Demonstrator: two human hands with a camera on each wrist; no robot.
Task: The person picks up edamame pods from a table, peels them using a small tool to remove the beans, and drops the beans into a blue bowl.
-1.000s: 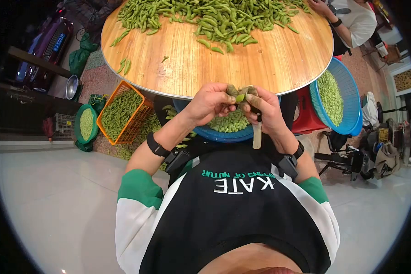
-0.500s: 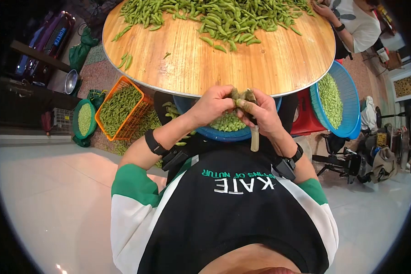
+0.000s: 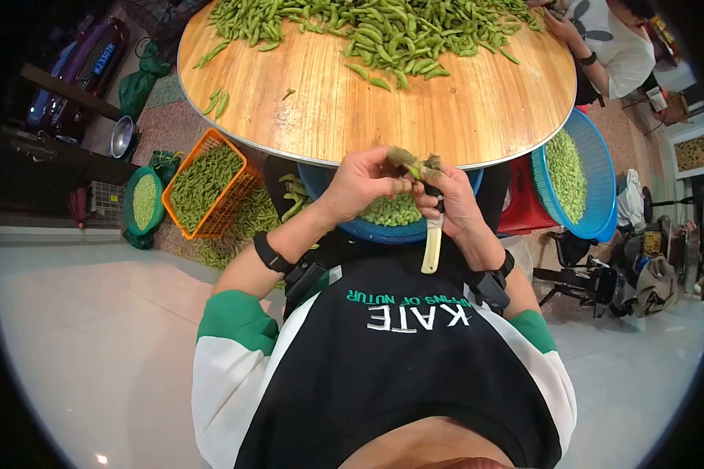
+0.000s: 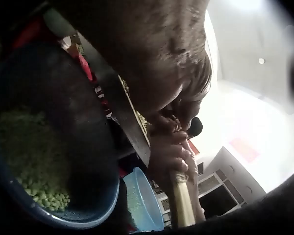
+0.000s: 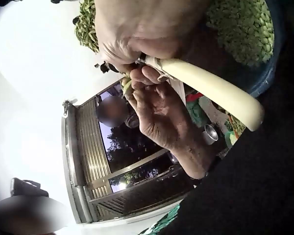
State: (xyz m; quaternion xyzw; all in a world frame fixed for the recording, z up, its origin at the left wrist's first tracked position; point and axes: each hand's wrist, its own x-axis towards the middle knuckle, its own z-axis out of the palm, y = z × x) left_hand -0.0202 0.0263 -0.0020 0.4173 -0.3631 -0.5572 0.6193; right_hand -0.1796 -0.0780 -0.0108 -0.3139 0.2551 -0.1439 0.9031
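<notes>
Cream-coloured, smooth, long-handled tool (image 3: 431, 250): below the right hand (image 3: 455, 197), which grips it; the working end is hard to make out, so the left fingers are best kept clear of it
Left hand (image 3: 360, 185): fingers bent toward the pod; cannot tell whether they pinch it
Small green bean pod (image 3: 413, 170): between the hands, at the fingertips; steadying it from both sides should limit slipping
Round blue basin (image 3: 375, 234) of pale green shelled beans (image 3: 389, 211): just under the hands; opening over its middle should catch drops
Round light-wood table (image 3: 313, 117): beyond the hands, bearing heaped green pods (image 3: 399, 39)
</notes>
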